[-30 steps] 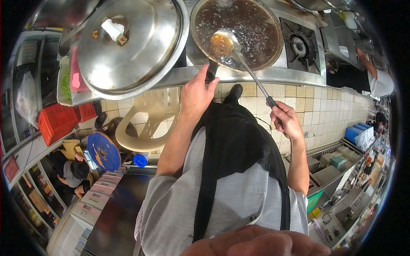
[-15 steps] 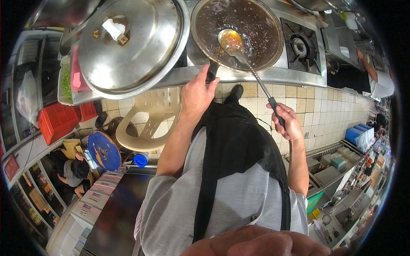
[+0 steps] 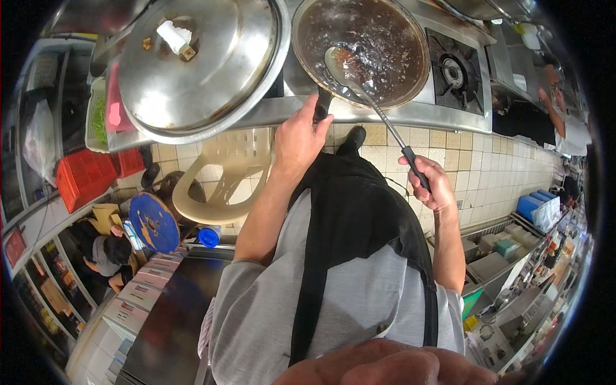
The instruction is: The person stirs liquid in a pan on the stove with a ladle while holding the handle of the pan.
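A wide wok full of dark, glossy, bubbling liquid sits tilted on the stove. My left hand is closed about its short black handle. In my right hand is the black grip of a long metal ladle. The ladle's bowl rests inside the wok, partly in the liquid near the left side, with some reddish-brown liquid in or beside it.
Left of the wok stands a large pot with a metal lid. A gas burner lies to the right. Below the counter is a beige plastic chair, near a blue-topped stool and red crates. Other people are at the far left and right.
The ladle's bowl has turned and sunk slightly, and the bright orange contents seen in it before no longer show. The wok appears slightly shifted and tilted. The person at right has moved a hand.
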`<state>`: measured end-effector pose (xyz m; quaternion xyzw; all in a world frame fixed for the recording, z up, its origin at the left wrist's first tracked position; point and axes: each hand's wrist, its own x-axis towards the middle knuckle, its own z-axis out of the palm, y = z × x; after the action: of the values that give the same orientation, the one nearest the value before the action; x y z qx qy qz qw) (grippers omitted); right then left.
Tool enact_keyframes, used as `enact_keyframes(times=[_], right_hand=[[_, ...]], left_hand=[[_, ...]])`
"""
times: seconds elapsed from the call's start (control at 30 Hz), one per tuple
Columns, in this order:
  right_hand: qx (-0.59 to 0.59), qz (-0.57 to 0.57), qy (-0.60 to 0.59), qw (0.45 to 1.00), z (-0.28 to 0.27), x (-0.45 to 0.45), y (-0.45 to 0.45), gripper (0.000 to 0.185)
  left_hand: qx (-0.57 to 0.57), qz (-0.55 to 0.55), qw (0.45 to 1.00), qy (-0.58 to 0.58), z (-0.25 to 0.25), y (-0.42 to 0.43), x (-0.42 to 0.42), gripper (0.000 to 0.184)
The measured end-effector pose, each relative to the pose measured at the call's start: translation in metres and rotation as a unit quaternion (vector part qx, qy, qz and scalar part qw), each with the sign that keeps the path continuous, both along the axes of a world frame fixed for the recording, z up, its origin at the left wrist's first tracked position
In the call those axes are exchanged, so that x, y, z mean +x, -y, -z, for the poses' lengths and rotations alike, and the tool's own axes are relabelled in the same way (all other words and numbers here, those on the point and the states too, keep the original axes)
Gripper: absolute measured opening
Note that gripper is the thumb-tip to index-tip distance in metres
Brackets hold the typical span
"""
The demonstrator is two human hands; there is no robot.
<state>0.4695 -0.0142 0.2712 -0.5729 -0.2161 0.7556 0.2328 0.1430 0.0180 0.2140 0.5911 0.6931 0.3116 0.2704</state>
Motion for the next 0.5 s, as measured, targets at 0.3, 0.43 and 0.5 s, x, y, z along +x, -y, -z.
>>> enact_keyframes(times=[0.3,0.43,0.5], right_hand=[[-0.011,-0.044,0.016,0.999,-0.002,-0.006,-0.006,0.039],[-0.011,-0.060,0.022,0.998,0.000,-0.009,-0.012,0.038],[-0.002,-0.058,0.036,0.998,-0.003,-0.013,-0.016,0.038]], left_hand=[[0.005,-0.004,1.000,0.013,0.001,0.000,0.001,0.055],[0.012,-0.006,1.000,0.011,0.002,0.000,0.002,0.055],[0.019,-0.006,1.000,0.010,0.004,0.001,0.002,0.054]])
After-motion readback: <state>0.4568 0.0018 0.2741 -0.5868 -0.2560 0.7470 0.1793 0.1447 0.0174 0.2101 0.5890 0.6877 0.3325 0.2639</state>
